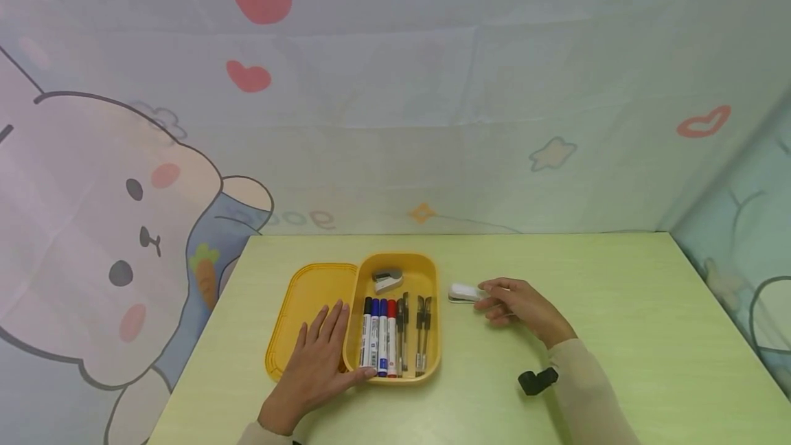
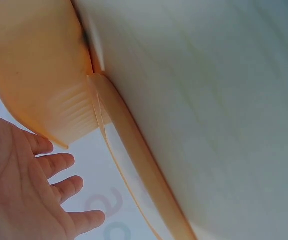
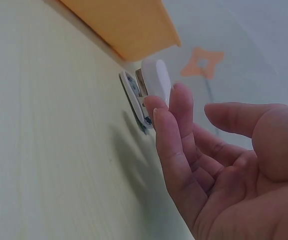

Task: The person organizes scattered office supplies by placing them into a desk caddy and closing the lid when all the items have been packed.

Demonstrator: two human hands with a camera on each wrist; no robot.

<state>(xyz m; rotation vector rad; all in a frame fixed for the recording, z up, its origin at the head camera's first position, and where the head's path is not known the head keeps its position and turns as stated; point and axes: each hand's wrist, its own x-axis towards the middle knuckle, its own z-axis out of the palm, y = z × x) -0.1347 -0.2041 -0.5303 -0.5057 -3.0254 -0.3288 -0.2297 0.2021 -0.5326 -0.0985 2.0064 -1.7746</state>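
A white stapler [image 1: 466,292] lies on the table just right of the yellow box [image 1: 437,321]. My right hand [image 1: 518,306] is at the stapler's right end; in the right wrist view its loosely bent fingers [image 3: 169,145] overlap that end, while the thumb stands apart. Whether the fingertips touch the stapler I cannot tell. My left hand [image 1: 318,366] has its fingers straight and spread over the open yellow lid [image 1: 321,280], its thumb at the box's near left rim. Inside the box lie several whiteboard markers [image 1: 382,335], several black-capped pens [image 1: 422,335] and a small grey-and-white object [image 1: 388,280].
The pale green table [image 1: 618,307] ends at a hanging cloth [image 1: 395,122] printed with hearts and a cartoon animal. A black device [image 1: 537,381] sits beside the right sleeve [image 1: 587,390]. The lid lies flat against the box's left side.
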